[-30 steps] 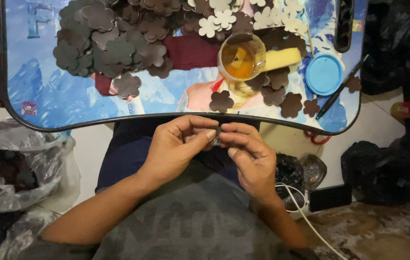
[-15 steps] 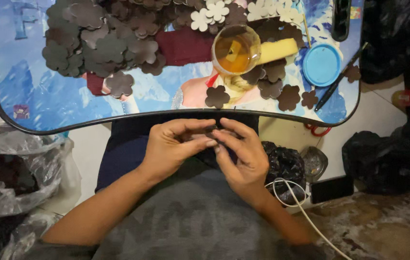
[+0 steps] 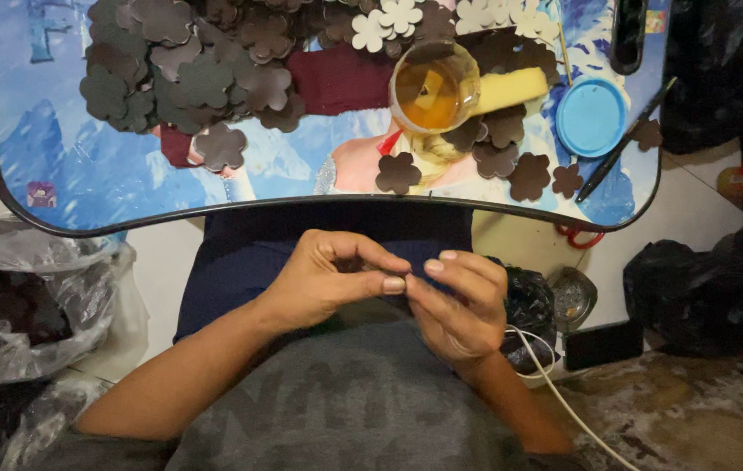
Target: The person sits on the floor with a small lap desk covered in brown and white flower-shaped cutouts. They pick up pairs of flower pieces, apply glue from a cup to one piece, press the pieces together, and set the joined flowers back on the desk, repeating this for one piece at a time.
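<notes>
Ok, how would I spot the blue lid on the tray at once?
Start at the picture-printed lap tray above both hands. Go to its right end, past the clear cup of amber liquid and the yellow block. The blue lid lies flat beside a black pen, the only round, plain blue piece among dark flower cutouts.

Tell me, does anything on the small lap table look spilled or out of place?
Nothing looks spilled. The clear cup of amber liquid stands upright among dark brown flower-shaped cutouts. One oddity: the black pen overhangs the blue picture-printed lap table at its right edge.
</notes>
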